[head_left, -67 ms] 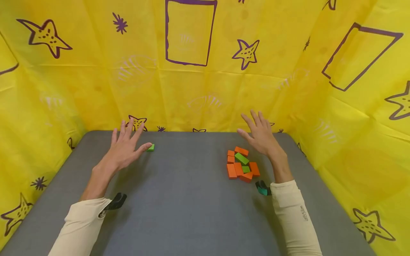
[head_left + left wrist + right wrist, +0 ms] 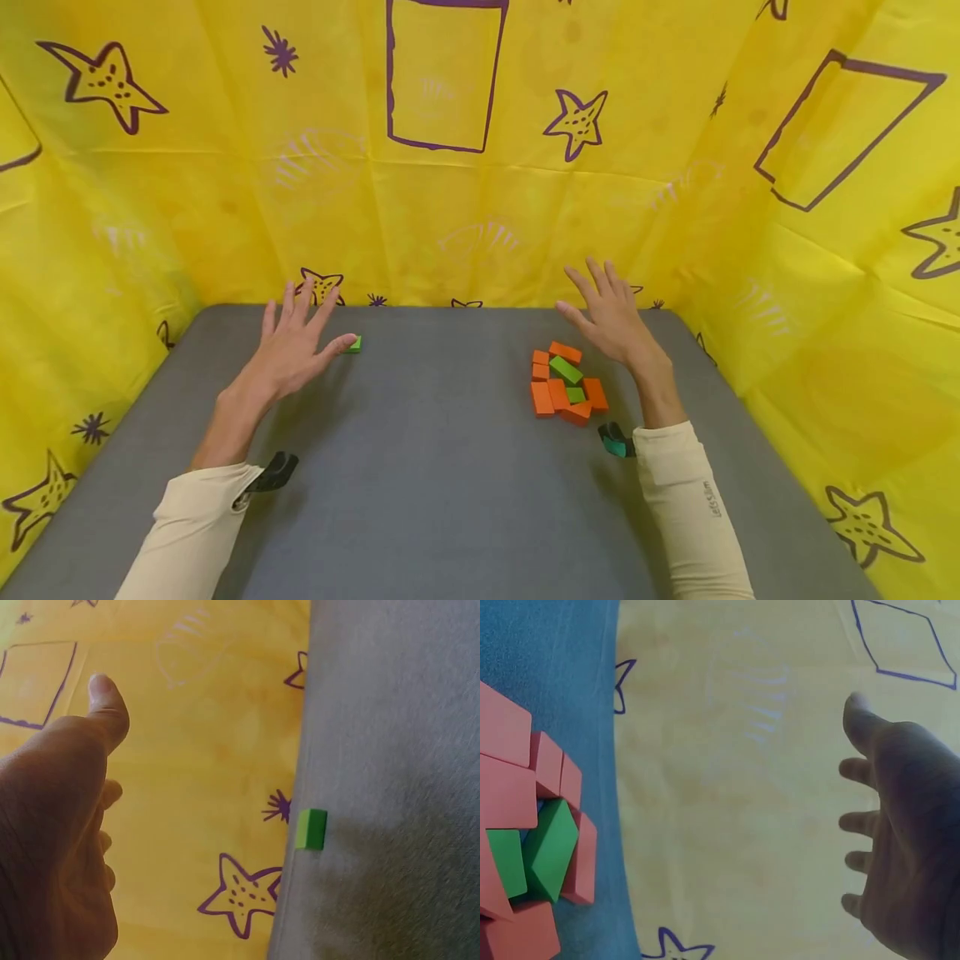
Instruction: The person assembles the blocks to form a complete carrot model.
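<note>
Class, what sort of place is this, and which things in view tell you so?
Probably a tabletop play or recording booth: a gray table, yellow starfish-print fabric on three sides, and orange blocks and green blocks.

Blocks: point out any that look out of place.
One green block lies alone near the far edge of the table, well apart from the cluster of orange and green blocks. The cluster looks uneven too, its blocks at mixed angles. No damage shows.
</note>
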`<act>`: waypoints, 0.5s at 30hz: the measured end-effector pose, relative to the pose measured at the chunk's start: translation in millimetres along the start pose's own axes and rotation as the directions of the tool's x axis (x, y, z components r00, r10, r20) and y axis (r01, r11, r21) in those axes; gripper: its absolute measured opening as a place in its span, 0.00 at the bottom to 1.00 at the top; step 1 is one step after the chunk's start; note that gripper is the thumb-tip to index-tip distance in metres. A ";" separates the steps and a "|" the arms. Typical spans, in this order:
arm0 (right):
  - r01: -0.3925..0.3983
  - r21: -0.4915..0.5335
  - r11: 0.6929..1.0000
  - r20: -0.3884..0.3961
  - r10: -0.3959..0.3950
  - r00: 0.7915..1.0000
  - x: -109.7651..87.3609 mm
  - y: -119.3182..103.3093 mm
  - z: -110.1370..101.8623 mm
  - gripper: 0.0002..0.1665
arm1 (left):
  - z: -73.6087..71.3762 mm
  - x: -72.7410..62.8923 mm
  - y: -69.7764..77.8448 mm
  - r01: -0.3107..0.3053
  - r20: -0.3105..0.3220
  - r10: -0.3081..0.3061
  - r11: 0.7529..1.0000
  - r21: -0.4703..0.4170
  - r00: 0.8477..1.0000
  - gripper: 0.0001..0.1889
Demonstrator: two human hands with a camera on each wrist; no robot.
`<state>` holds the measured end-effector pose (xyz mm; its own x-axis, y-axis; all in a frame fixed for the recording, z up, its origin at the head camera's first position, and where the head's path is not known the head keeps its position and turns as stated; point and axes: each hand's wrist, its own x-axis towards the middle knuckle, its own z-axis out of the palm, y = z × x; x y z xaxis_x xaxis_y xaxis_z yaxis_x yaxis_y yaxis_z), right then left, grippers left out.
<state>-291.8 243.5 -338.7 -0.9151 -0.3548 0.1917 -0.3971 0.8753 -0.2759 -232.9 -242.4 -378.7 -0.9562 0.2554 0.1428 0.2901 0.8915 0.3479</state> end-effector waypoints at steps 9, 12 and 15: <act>0.027 -0.038 0.999 0.054 -0.025 0.998 -15.6 4.4 -0.3 0.36 | 34.6 9.4 38.4 -0.080 0.012 0.080 0.996 -0.044 0.997 0.45; 0.062 -0.100 0.993 0.108 -0.051 0.993 -26.1 6.0 0.7 0.30 | 58.6 12.7 71.2 -0.175 0.034 0.179 0.981 -0.088 0.983 0.42; 0.066 -0.126 0.990 0.225 -0.037 0.974 -38.4 6.8 1.6 0.28 | 80.8 14.8 110.1 -0.287 0.119 0.306 0.946 -0.154 0.945 0.40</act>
<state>-259.5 262.5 -349.5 -0.8922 -0.4515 -0.0151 -0.4450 0.8842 -0.1421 -218.3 -110.2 -413.1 -0.8193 0.5582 0.1313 0.5542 0.7120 0.4311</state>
